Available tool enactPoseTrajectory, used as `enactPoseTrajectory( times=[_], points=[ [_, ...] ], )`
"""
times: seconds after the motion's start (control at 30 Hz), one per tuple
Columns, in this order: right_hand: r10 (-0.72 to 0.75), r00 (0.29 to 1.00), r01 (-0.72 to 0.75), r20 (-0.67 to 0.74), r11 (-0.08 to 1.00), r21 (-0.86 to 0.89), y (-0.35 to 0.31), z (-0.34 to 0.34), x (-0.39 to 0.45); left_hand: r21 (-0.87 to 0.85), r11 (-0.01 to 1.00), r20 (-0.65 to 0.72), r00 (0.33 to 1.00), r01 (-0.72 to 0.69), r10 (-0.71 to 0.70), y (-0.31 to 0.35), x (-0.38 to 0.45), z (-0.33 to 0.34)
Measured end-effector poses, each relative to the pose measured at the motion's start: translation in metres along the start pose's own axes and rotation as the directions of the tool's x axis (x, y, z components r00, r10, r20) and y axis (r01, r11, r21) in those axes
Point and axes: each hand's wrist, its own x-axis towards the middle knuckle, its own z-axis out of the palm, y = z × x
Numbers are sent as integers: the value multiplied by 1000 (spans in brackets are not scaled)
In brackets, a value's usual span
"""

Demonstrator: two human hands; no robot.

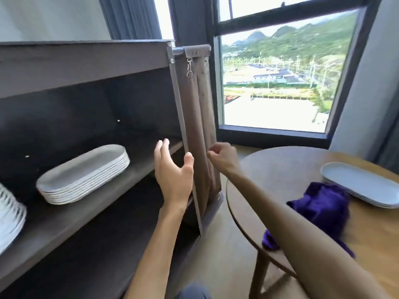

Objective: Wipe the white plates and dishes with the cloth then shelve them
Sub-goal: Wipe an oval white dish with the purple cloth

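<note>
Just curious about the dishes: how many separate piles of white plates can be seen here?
3: an oval stack mid-shelf, a round stack at the left edge, partly cut off, and oval plates on the table.

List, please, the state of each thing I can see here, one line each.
Left hand: open, holds nothing.
Right hand: fingers curled, empty.
Oval plate stack: on the shelf.
Oval plates: on the round table, not shelved.
Purple cloth: crumpled on the table, unheld.

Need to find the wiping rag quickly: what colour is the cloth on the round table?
Deep purple; the cloth shows best in the head view.
</note>
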Motion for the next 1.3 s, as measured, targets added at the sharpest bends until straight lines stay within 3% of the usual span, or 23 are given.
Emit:
enactPoseTrajectory(
  times=[0.1, 0.23, 0.33, 0.5, 0.67, 0.8, 1.0, 1.2, 1.3],
  points=[
    [137, 981, -169, -137, 950, -262, 64, -56, -22, -65, 998, 201, 980, 23, -9, 17, -21, 63],
    [328, 903, -429, -277, 668, -608, 140, -136, -61, -45, 999, 440, 898, 10, 11, 51, -51, 148],
    [359, 867, -495, -345, 545, -677, 171, -169, -83, -60, 998, 600, 800, -1, 36, 73, -72, 205],
    [303, 845, -523, -440, 638, -566, 182, -183, -88, 52, 998, 767, 639, 26, -56, 89, -87, 291],
    [275, 792, -509, -546, 791, -339, 194, -190, -92, 199, 974, 782, 582, 106, -223, 75, -91, 361],
    [248, 758, -487, -603, 830, -272, 203, -188, -90, 237, 958, 805, 519, 165, -288, 64, -94, 401],
    [272, 746, -513, -608, 817, -264, 217, -187, -79, 214, 966, 831, 493, 147, -259, 64, -94, 432],
    [267, 726, -516, -634, 820, -246, 218, -186, -73, 191, 981, 781, 607, -9, -147, 64, -89, 433],
    [266, 718, -518, -644, 821, -239, 217, -186, -73, 200, 980, 779, 609, -13, -151, 62, -84, 426]
  ],
)
